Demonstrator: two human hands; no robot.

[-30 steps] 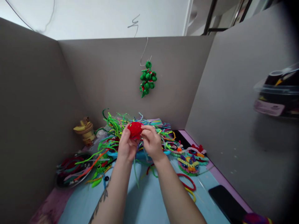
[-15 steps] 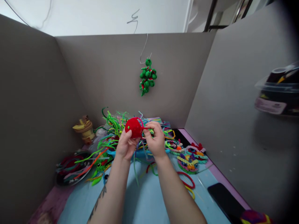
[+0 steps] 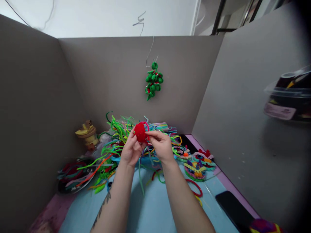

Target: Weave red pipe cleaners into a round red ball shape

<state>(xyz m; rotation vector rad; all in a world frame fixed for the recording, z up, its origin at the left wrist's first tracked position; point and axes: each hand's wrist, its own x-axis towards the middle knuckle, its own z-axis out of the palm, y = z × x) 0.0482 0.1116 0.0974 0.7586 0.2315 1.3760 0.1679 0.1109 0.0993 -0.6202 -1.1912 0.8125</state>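
Both my hands are raised above the light blue table (image 3: 155,210). My left hand (image 3: 130,150) cups a fuzzy red ball of wound pipe cleaner (image 3: 140,132) from below and the left. My right hand (image 3: 160,145) pinches a red pipe cleaner loop at the ball's right side, fingers closed. Behind the hands lies a heap of coloured pipe cleaners (image 3: 121,132), mostly green.
Grey partition walls enclose the table on three sides. A green pipe-cleaner bunch (image 3: 153,81) hangs on a wire on the back wall. A yellow figure (image 3: 86,134) and a dark dish (image 3: 73,176) stand left; finished colourful pieces (image 3: 198,166) and a black phone (image 3: 234,210) lie right.
The red ball has turned in my hands and looks narrower. My right hand moved from the ball's top to pulling a red loop at its right side.
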